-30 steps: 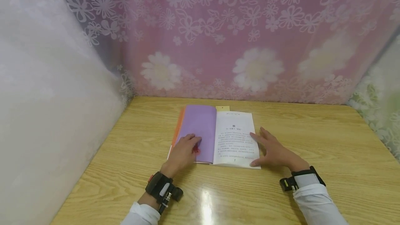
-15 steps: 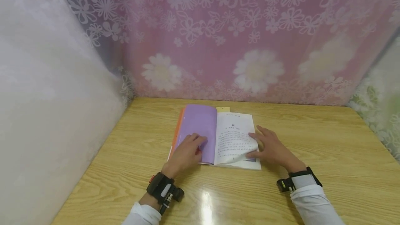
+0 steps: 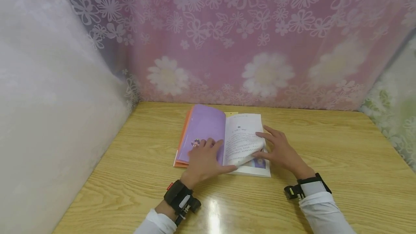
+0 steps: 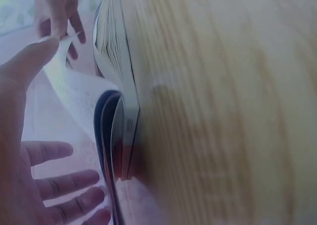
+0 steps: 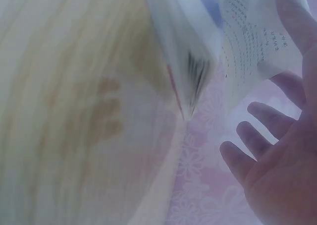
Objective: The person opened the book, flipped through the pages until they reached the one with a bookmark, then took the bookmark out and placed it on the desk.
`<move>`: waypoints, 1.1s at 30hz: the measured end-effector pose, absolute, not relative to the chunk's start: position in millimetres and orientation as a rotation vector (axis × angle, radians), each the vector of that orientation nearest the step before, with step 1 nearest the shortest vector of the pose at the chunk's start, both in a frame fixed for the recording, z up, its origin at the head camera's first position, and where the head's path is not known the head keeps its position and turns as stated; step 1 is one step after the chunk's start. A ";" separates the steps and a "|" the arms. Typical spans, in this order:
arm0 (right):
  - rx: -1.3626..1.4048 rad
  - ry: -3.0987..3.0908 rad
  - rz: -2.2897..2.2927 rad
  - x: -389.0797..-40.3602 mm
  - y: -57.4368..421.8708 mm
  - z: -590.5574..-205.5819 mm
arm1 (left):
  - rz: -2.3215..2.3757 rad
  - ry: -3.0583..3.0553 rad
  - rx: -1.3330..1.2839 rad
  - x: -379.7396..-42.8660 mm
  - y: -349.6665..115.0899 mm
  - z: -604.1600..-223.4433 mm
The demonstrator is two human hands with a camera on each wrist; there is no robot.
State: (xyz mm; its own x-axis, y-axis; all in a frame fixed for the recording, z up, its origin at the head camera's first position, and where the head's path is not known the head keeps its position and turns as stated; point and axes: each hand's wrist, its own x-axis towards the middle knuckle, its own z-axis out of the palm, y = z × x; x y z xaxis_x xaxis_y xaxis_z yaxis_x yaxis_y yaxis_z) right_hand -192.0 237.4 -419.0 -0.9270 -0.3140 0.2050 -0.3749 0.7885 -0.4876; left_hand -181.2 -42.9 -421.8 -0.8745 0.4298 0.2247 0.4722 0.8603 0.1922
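An open book point(image 3: 208, 122) lies on the wooden table, its left side a purple page with a small cartoon figure. My left hand point(image 3: 204, 163) rests over that page's lower part, fingers spread and thumb stretched across to the lower edge of the printed page point(image 3: 242, 138). My right hand point(image 3: 284, 152) pinches this printed page near its outer edge, thumb and index finger on it. The page point(image 5: 247, 46) bends upward, and a coloured picture point(image 3: 259, 162) shows on the leaf beneath. In the left wrist view, the left thumb point(image 4: 42, 54) lies against the curved sheet, close to the right hand's fingertips.
A yellow tab point(image 3: 231, 113) sticks out past the book's top edge. The wood-grain table point(image 3: 130, 147) extends on both sides. Behind it hangs a pink floral curtain point(image 3: 211, 64), with a pale cloth point(image 3: 65, 100) at the left.
My right hand has lifted the printed page's lower corner and drawn it slightly leftward, uncovering the picture. My left hand has moved right, its thumb now reaching the printed page.
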 end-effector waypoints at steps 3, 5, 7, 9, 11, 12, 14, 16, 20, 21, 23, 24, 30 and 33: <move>0.560 -2.830 0.856 -191.5 233.8 -415.8 | -0.313 -2.837 -0.695 -180.3 -39.0 -423.5; 0.579 -2.800 0.868 -192.0 230.6 -413.7 | -0.263 -2.819 -0.695 -179.9 -37.5 -424.6; 0.592 -2.781 0.867 -192.7 227.0 -412.2 | -0.217 -2.805 -0.693 -179.3 -36.7 -424.9; 0.602 -2.771 0.865 -193.3 223.0 -410.7 | -0.195 -2.801 -0.692 -178.9 -35.8 -425.2; 0.594 -2.773 0.868 -193.7 219.5 -409.5 | -0.188 -2.812 -0.683 -178.7 -35.2 -425.2; 0.589 -2.775 0.876 -193.5 218.0 -408.9 | -0.194 -2.819 -0.681 -178.7 -35.0 -425.0; 0.578 -2.779 0.886 -193.4 215.9 -408.1 | -0.211 -2.836 -0.674 -178.9 -34.6 -424.4; 0.571 -2.783 0.897 -193.3 215.0 -407.6 | -0.236 -2.842 -0.666 -179.2 -34.8 -422.9; 0.561 -2.801 0.919 -192.5 216.1 -407.2 | -0.323 -2.832 -0.668 -179.0 -36.2 -418.5; 0.559 -2.804 0.924 -192.4 216.6 -407.3 | -0.343 -2.828 -0.668 -178.8 -36.8 -417.4; 0.559 -2.806 0.933 -191.7 217.8 -407.2 | -0.379 -2.829 -0.667 -177.9 -38.1 -415.6; 0.560 -2.803 0.939 -191.2 218.5 -407.3 | -0.393 -2.828 -0.667 -177.1 -38.7 -414.7; 0.558 -2.789 0.920 -188.2 221.2 -407.3 | -0.486 -2.812 -0.636 -173.3 -43.8 -411.0; 0.537 -2.804 0.888 -187.2 222.4 -406.6 | -0.560 -2.805 -0.581 -173.0 -46.6 -409.0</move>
State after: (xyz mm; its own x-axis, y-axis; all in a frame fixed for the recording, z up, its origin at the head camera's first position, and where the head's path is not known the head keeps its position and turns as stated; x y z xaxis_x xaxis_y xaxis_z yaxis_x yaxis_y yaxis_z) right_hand -187.2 222.4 -406.6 -0.9245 -0.2900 0.2476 -0.3796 0.7606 -0.5267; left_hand -173.0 -46.6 -409.0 -0.8969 0.3357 0.2880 0.4205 0.8490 0.3200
